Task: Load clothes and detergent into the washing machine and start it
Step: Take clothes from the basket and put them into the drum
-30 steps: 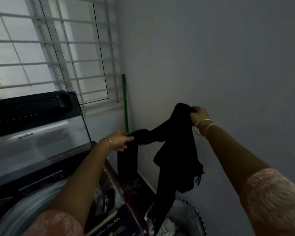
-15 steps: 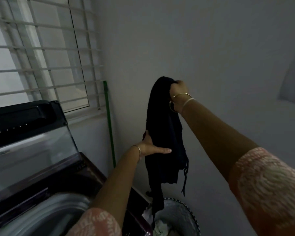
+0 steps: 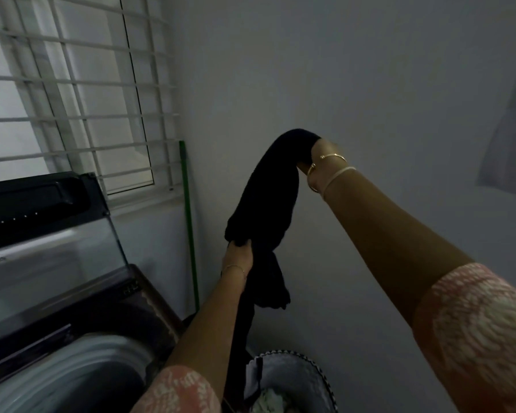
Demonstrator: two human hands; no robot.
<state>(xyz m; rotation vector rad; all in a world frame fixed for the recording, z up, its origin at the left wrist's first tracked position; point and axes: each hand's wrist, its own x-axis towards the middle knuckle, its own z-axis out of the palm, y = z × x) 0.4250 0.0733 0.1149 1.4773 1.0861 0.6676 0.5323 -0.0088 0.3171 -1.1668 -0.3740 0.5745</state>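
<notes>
A black garment (image 3: 265,204) hangs in the air in front of the wall. My right hand (image 3: 318,158) holds its top end, mostly hidden by the cloth, with bangles at the wrist. My left hand (image 3: 238,259) grips the cloth lower down, and a long tail droops below toward the basket. The top-loading washing machine (image 3: 72,365) stands at lower left with its lid (image 3: 42,234) raised and the drum opening showing.
A round laundry basket (image 3: 307,374) with pale clothes inside sits at the bottom, right of the machine. A green pole (image 3: 188,222) leans in the corner under the barred window (image 3: 72,93). The grey wall fills the right side.
My left hand went from flat against the garment to gripping it from below. The right hand still holds the top end; the view shifted slightly left.
</notes>
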